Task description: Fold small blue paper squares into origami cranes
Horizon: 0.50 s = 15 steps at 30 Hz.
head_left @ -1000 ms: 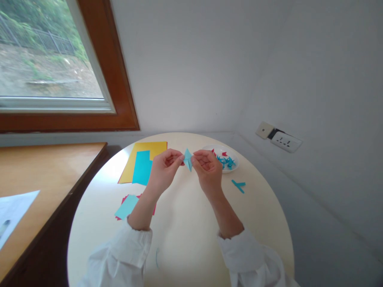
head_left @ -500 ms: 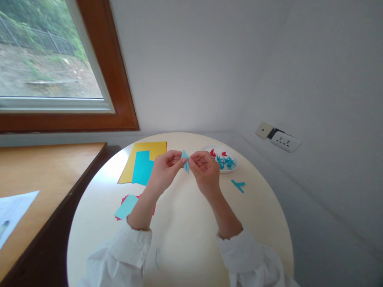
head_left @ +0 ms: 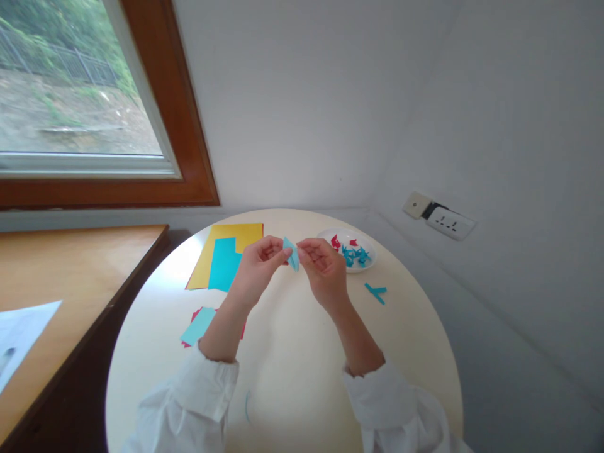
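A small folded piece of light blue paper point(head_left: 291, 253) is held up over the far half of the round table, its shape a narrow pointed diamond. My left hand point(head_left: 261, 264) pinches it from the left between thumb and fingers. From the right, my right hand point(head_left: 324, 265) has its thumb and forefinger closed at the paper's edge. Behind my right hand stands a white plate point(head_left: 372, 263) with several small blue folded paper figures point(head_left: 357, 256) and a few red ones point(head_left: 335, 242).
Yellow paper point(head_left: 202, 263) and a blue sheet point(head_left: 221, 265) lie at the back left of the white round table point(head_left: 292, 377). Nearer are light blue and red paper pieces point(head_left: 198, 326). Blue strips point(head_left: 376, 292) lie at right. A wooden desk point(head_left: 85, 270) stands left.
The folded paper has shifted slightly left and leans more, held by my left hand. The right thumb and forefinger have moved to its right edge, and a little of the paper's middle shows more.
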Available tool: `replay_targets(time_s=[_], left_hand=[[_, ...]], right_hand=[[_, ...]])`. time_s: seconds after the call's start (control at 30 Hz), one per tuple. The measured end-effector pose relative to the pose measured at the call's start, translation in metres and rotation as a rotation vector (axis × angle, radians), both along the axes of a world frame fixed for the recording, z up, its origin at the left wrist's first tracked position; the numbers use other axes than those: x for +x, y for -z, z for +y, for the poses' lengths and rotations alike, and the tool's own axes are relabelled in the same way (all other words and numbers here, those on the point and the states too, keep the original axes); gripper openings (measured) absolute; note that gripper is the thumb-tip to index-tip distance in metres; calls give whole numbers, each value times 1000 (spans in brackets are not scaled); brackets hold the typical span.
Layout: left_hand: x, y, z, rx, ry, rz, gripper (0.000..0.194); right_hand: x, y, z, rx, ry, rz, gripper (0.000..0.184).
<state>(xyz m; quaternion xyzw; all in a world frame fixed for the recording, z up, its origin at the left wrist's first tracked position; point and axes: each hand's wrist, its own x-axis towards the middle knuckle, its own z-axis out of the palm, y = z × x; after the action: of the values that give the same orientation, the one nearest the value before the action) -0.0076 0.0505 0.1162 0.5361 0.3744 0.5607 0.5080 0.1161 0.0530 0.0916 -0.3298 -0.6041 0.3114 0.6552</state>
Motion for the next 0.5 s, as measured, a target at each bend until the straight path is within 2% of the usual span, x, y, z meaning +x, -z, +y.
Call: replay_targets(time_s=[0.2, 0.37, 0.5], left_hand=[[-1, 2, 1, -50, 0, -92, 32], [-1, 3, 0, -17, 32, -138, 41], [-1, 2, -1, 7, 64, -146, 39]], right_hand=[[1, -1, -2, -24, -108, 7, 15], [1, -2, -3, -52, -154, 38, 14], [1, -3, -1, -71, -175, 82, 15]])
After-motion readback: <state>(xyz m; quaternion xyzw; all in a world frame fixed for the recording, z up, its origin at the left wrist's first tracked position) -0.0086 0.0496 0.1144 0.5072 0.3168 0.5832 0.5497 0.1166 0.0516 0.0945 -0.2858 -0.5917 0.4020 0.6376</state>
